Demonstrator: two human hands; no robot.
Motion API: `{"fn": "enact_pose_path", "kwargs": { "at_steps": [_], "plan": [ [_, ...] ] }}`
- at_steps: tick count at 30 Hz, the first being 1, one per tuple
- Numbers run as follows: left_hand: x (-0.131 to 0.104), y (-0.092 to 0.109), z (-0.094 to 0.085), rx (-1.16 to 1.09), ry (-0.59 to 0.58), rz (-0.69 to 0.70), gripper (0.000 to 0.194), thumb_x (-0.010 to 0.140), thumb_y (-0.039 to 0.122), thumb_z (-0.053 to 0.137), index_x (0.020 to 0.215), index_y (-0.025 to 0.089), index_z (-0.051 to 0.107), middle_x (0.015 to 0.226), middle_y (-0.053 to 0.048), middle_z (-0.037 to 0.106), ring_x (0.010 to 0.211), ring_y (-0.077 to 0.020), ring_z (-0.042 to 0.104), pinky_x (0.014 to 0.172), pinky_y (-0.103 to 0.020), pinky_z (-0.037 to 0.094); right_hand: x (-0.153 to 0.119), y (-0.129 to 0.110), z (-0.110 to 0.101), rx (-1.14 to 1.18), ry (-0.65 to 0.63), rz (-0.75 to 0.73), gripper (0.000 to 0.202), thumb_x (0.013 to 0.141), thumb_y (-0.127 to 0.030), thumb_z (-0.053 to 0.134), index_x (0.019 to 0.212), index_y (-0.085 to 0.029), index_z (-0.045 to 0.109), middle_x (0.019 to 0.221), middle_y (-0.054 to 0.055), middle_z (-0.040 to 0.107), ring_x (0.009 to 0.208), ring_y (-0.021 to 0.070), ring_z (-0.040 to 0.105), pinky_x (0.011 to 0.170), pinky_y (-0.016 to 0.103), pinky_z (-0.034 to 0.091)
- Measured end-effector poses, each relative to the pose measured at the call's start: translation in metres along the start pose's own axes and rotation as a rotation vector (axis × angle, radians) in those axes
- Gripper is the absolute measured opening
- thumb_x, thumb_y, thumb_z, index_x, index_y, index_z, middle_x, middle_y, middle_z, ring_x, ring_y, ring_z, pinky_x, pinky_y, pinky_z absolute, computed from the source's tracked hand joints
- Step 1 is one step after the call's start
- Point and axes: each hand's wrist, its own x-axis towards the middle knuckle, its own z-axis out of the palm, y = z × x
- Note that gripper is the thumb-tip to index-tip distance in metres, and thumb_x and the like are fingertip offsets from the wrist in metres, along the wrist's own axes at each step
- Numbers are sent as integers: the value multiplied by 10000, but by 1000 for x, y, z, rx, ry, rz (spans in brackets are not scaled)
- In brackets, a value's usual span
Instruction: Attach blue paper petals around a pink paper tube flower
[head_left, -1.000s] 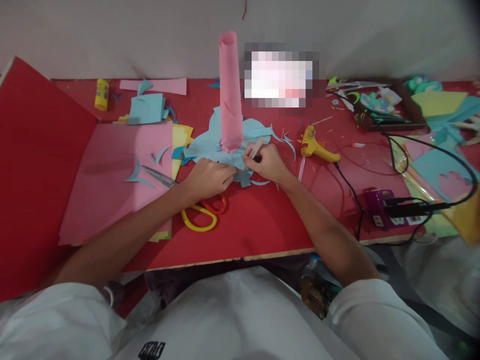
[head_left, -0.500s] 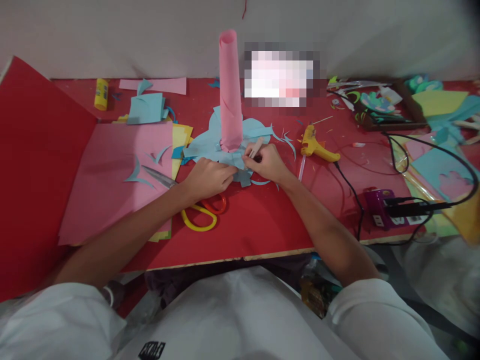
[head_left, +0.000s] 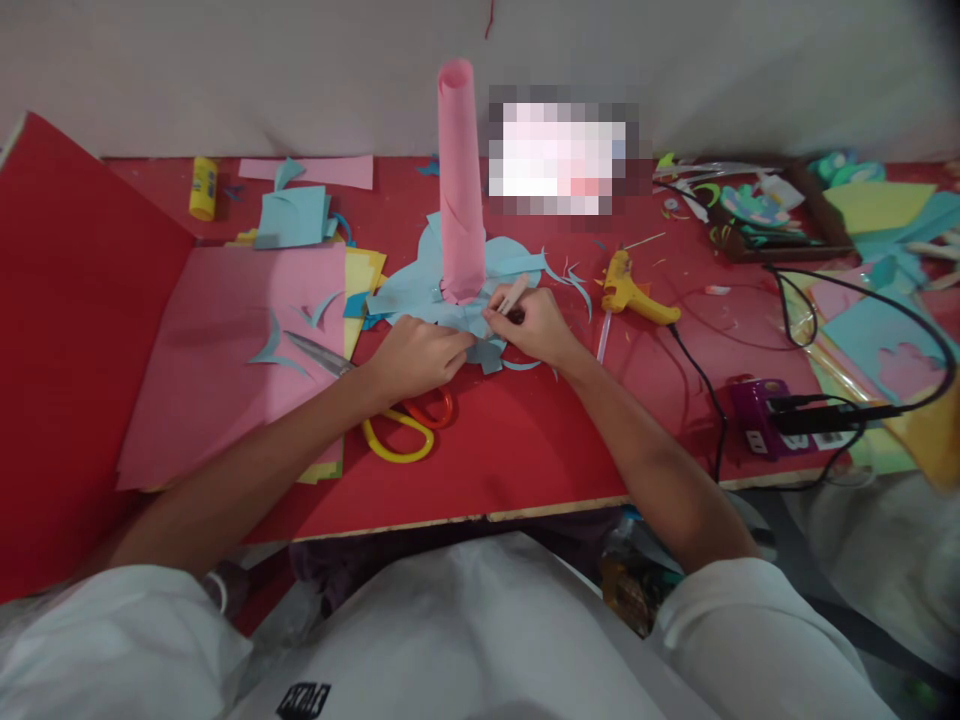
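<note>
A pink paper tube (head_left: 463,190) stands upright on light blue cut paper (head_left: 409,290) at the middle of the table. My right hand (head_left: 529,322) is closed round a pale pen-like stick (head_left: 513,295), its lower end at the blue paper just right of the tube's base. My left hand (head_left: 420,355) rests on the front edge of the blue paper, fingers together and pointing right; whether they pinch the paper is hidden. Scissors (head_left: 397,435) with yellow and orange handles lie partly under my left wrist, blades on pink sheets (head_left: 232,340).
A yellow glue gun (head_left: 630,290) with a black cord lies right of my right hand. Further right are a purple box (head_left: 761,400), a brown tray (head_left: 817,245) and coloured paper. A yellow glue stick (head_left: 202,188) stands at the back left; a red board (head_left: 82,350) rises at the left.
My right hand and the stick have shifted very slightly to the left. My left hand and the paper tube look unmoved.
</note>
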Motion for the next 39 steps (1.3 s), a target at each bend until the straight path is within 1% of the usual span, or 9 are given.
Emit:
{"fn": "enact_pose_path", "kwargs": {
  "at_steps": [4,15,18,22,26,29,31,34,39],
  "plan": [
    [0,0,0,-5,4,-1,379,918,164,472,1056,238,818,785,-25,797,611,-176,651,542,-290,259,0,0,0,21,-26,4,374,895,-575,673,780,-231,583,661,-6,664,574,137,559,582,295,448],
    [1,1,-2,-7,-1,2,367,919,171,464,1013,227,814,768,-38,787,614,-183,655,539,-293,263,0,2,-1,-70,43,-17,241,902,-409,624,744,-234,574,643,-4,662,582,147,567,618,314,460],
    [1,1,-1,-7,-8,-5,361,919,172,465,1013,227,809,751,-39,781,605,-191,650,533,-299,251,-1,4,-1,-28,128,11,324,932,-495,630,737,-242,570,622,-4,639,570,153,567,584,319,453],
    [0,2,-2,-24,-2,-29,341,926,182,471,1014,209,800,773,-53,779,629,-194,665,542,-293,285,-1,7,-2,0,357,31,459,961,-680,586,792,-253,598,613,-6,597,548,157,552,555,330,460],
    [-1,0,-4,-139,212,-238,367,976,185,467,1262,209,695,838,-40,757,707,-177,670,640,-286,426,0,4,-2,2,422,26,517,1008,-735,453,1109,-277,671,836,33,727,637,171,641,586,329,526],
    [2,-9,-3,-299,495,-384,477,1045,285,493,1516,235,446,1169,-88,704,839,-160,656,760,-292,513,1,2,1,57,399,11,506,1024,-722,427,1248,-311,619,1096,65,767,772,183,705,629,328,593],
    [7,-16,-1,-393,595,-386,589,1055,374,524,1593,270,309,1413,-139,575,957,-171,650,788,-294,544,2,2,4,109,367,-9,465,1031,-690,450,1248,-310,609,1214,74,743,870,194,734,683,341,634],
    [14,-23,0,-457,531,-328,635,1064,442,512,1624,303,247,1499,-151,510,1130,-213,647,897,-334,576,2,4,8,145,294,-33,411,1046,-636,467,1231,-301,616,1284,78,712,946,204,748,759,369,671],
    [20,-21,-8,-506,445,-295,450,1082,437,475,1476,221,458,1378,-144,606,1237,-226,634,1022,-358,589,-4,-6,8,89,236,-96,350,1059,-566,491,1239,-314,654,1335,60,698,999,211,749,832,389,678]
  ]
}}
